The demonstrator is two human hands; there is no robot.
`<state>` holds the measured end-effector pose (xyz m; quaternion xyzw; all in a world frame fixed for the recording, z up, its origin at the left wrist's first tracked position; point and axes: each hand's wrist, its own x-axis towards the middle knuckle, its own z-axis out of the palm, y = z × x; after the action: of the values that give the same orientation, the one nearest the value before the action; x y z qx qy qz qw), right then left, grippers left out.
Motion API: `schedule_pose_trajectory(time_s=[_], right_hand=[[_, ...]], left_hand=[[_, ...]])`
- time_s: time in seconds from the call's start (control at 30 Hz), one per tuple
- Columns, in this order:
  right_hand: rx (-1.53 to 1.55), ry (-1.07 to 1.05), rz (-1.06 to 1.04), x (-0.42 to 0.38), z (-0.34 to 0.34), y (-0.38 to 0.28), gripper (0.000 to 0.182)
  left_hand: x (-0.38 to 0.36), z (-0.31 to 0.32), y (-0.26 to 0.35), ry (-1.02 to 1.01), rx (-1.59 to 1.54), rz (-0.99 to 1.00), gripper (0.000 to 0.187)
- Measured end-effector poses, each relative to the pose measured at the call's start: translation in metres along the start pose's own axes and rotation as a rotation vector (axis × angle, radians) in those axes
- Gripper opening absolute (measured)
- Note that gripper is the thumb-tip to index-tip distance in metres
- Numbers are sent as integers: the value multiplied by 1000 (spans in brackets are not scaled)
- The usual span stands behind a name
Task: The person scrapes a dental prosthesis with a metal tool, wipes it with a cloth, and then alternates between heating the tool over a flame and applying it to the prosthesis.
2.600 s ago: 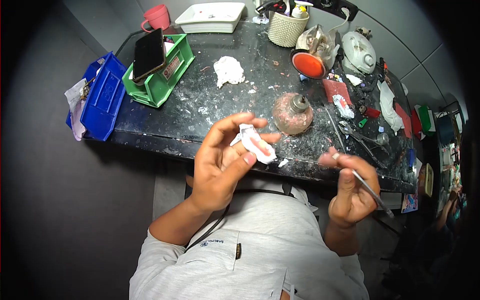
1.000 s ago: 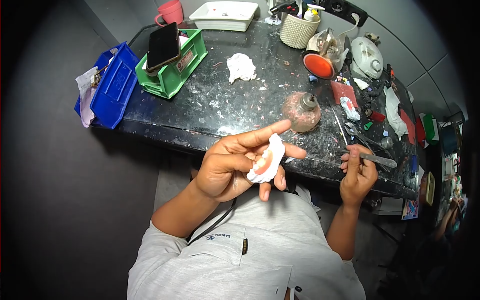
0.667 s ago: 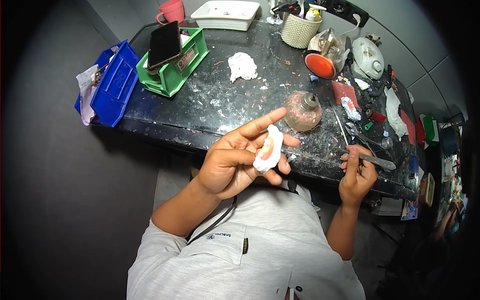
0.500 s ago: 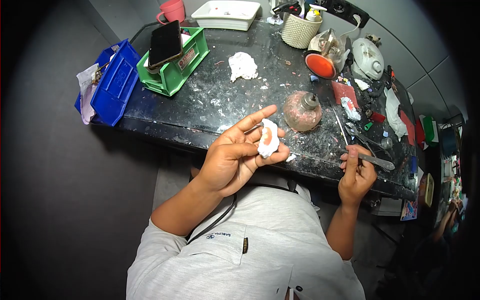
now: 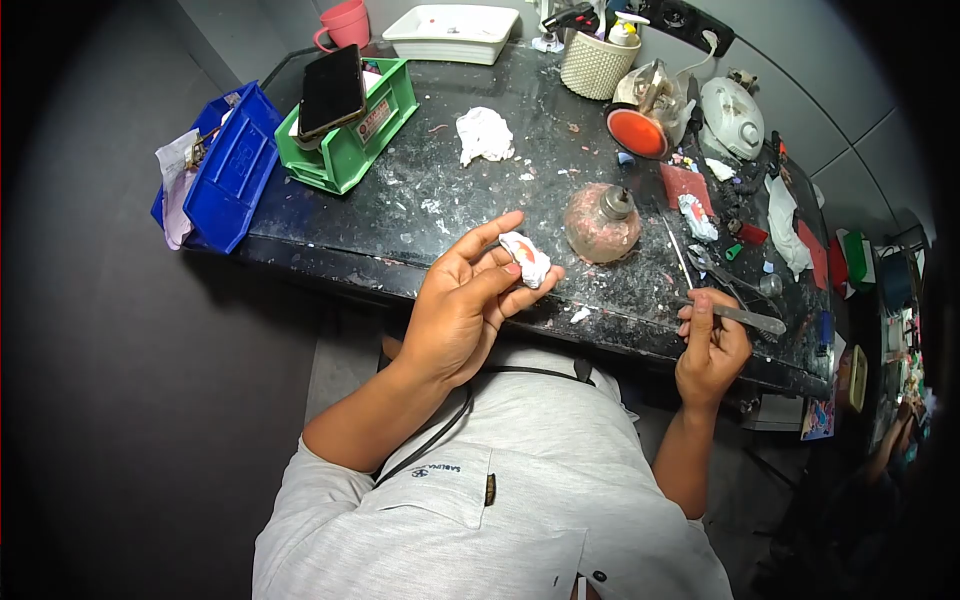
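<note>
My left hand is closed on a small white plaster dental cast, with pink wax showing on its face. Thumb and fingers pinch the cast above the front of the bench. In my right hand, near the bench's front right edge, is a metal wax knife. Its broad flat end points right; the fingers hide its middle. Between the hands, farther back, stands a round glass spirit burner with a metal neck, smeared with pink. No flame shows on it.
The dark bench carries white crumbs and a crumpled white lump. At left are a green bin with a phone on top and a blue bin. Pink wax sheets and metal tools lie right.
My left hand has turned the plaster cast and shifted it slightly up and left, so less of its pink face shows. My right hand with the wax knife has barely moved.
</note>
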<state>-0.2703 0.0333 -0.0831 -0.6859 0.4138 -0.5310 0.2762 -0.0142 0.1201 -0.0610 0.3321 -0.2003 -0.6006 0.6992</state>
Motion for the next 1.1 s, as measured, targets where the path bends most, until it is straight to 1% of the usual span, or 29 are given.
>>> schedule_pose_trajectory(time_s=[0.13, 0.23, 0.27, 0.3, 0.33, 0.37, 0.4, 0.47, 0.5, 0.53, 0.57, 0.63, 0.77, 0.83, 0.87, 0.9, 0.93, 0.97, 1.0, 1.03, 1.07, 1.1], right_hand=[[-8, -5, 3, 0, -1, 1, 18], [9, 3, -11, 1, 1, 1, 18], [3, 8, -12, 2, 1, 1, 18], [51, -36, 20, 3, 0, 0, 19], [96, -76, 50, 6, -3, -1, 19], [90, -136, 154, 11, -8, -4, 20], [77, -121, 152, 18, -13, -9, 20], [-212, -299, 192, 33, -23, -21, 24], [-275, -323, 195, 39, -24, -26, 30], [-282, -318, 194, 43, -24, -27, 30], [-329, -365, 188, 48, -22, -28, 32], [-404, -431, 204, 56, -17, -27, 35], [-371, -429, 175, 66, -6, -24, 36], [-463, -365, 151, 73, -5, -29, 31], [-465, -366, 150, 76, -5, -28, 31], [-469, -296, 116, 80, -6, -27, 28], [-474, -226, 81, 84, -7, -26, 25], [-476, -226, 79, 86, -8, -25, 25], [-485, -265, 54, 89, -9, -25, 20], [-494, -304, 29, 91, -10, -25, 17], [-503, -342, 6, 92, -11, -25, 15], [-538, -398, 29, 91, -7, -28, 17]], left_hand=[[0, 1, 1, 3, 9, 9, 48], [-1, 1, 3, 12, 19, -5, 51], [-1, 0, 4, -2, -23, -11, 53], [0, 0, 5, -20, -67, -20, 55], [1, 0, 7, -23, -44, -10, 59], [0, 4, 9, -44, 0, 7, 59], [-1, 6, 11, -65, 43, 24, 59], [-1, 2, 9, -116, 54, 32, 56], [-1, 1, 10, -126, 73, 27, 54], [-1, 0, 10, -133, 93, 25, 52], [0, 0, 9, -129, 74, 3, 47], [1, -3, 9, -137, 79, -4, 43], [3, -9, 8, -137, 78, 2, 35], [4, -10, 11, -136, 82, 9, 34], [4, -11, 12, -135, 88, 11, 33], [4, -12, 12, -135, 86, 10, 33], [4, -12, 11, -144, 126, 42, 28], [5, -12, 11, -152, 166, 75, 22], [5, -12, 10, -153, 164, 76, 22], [7, -13, 10, -181, 81, 93, 15], [8, -14, 10, -208, -2, 108, 12], [9, -18, 13, -238, 27, 103, 18]])
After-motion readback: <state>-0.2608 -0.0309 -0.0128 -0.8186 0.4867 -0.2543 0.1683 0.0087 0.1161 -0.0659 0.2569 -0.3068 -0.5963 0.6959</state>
